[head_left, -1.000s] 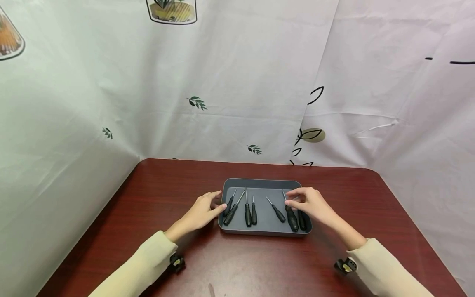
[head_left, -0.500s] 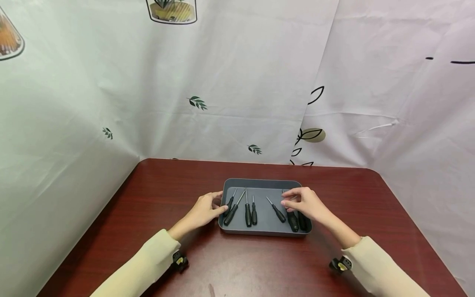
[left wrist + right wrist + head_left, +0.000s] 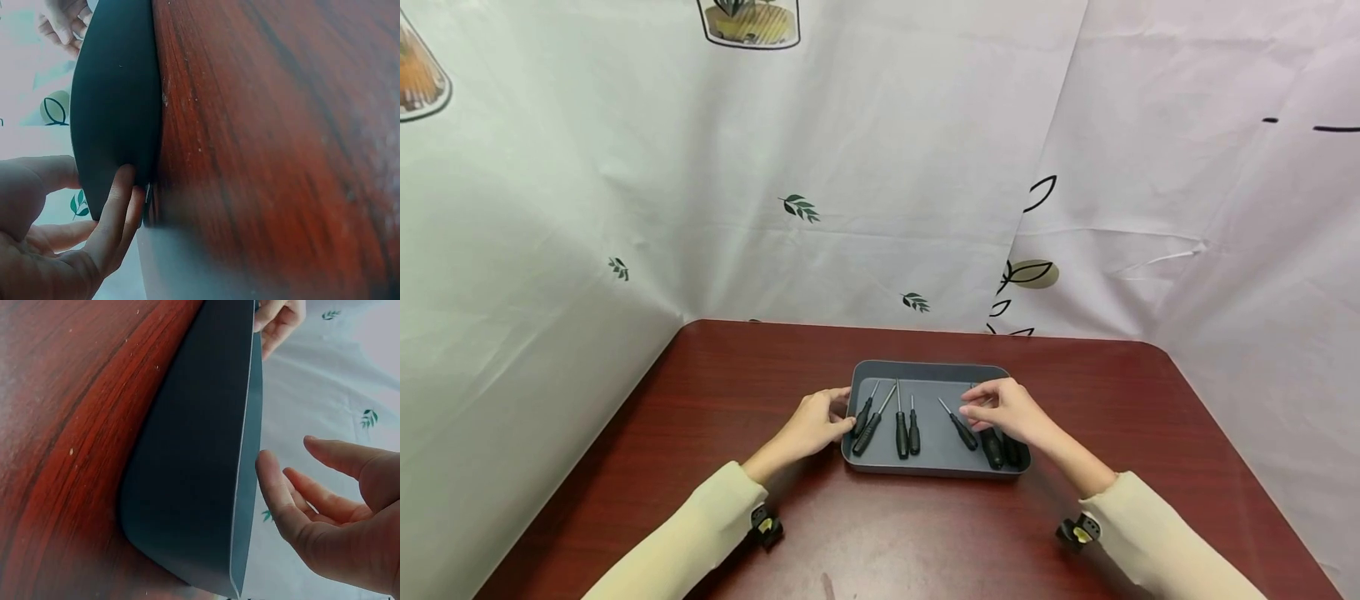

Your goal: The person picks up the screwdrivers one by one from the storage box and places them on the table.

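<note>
A shallow grey tray (image 3: 936, 464) lies on the table with several black-handled screwdrivers in it. My left hand (image 3: 815, 423) grips the tray's left end; in the left wrist view its thumb hooks over the rim and its fingers (image 3: 119, 200) lie against the outer wall. Over the tray's right part hovers my right hand (image 3: 1009, 414), fingers loosely bent and nothing between them. Just left of its fingertips lies a small screwdriver (image 3: 964, 432). Beneath the hand, two thicker handles, one of them a black handle (image 3: 992, 450), are partly hidden. The screwdriver (image 3: 901, 435) nearer the middle lies fully in sight.
The reddish-brown wooden table (image 3: 737, 367) extends around the tray on all sides. White printed cloth (image 3: 865, 167) hangs behind and beside it. Each sleeve carries a small black wrist device, such as the wrist camera (image 3: 767, 527) on the left.
My right hand has shifted slightly left above the tray, covering more of the screwdrivers there. The left hand has barely moved at the tray's end, and the tray stays in place.
</note>
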The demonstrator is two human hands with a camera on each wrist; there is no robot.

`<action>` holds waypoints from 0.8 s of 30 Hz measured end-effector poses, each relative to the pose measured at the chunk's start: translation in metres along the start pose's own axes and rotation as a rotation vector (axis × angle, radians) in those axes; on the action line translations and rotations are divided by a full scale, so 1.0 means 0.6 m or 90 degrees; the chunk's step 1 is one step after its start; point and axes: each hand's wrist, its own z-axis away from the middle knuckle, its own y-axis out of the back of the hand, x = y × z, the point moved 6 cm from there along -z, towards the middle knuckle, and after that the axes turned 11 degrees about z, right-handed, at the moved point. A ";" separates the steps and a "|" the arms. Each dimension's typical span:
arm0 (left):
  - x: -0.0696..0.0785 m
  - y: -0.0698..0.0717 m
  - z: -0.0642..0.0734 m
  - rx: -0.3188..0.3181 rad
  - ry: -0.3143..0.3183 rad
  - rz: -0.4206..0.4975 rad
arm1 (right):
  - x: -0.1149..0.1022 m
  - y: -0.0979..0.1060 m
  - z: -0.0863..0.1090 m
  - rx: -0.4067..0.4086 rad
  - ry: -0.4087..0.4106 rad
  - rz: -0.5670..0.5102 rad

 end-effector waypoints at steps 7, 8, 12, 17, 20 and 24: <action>-0.002 -0.002 -0.001 -0.002 0.011 0.001 | -0.002 -0.021 -0.007 -0.025 -0.053 -0.059; -0.002 -0.002 -0.002 -0.001 0.011 0.000 | -0.002 -0.024 -0.009 -0.027 -0.061 -0.069; 0.001 -0.001 -0.004 -0.001 0.008 0.005 | -0.005 -0.034 -0.017 -0.029 -0.088 -0.094; -0.002 -0.001 -0.002 -0.005 0.011 0.015 | -0.002 -0.048 -0.021 -0.033 -0.135 -0.108; -0.003 0.000 -0.001 -0.004 0.010 0.023 | -0.003 -0.055 -0.024 -0.029 -0.158 -0.122; -0.003 0.000 0.001 -0.005 0.011 0.026 | -0.004 -0.065 -0.029 -0.026 -0.179 -0.135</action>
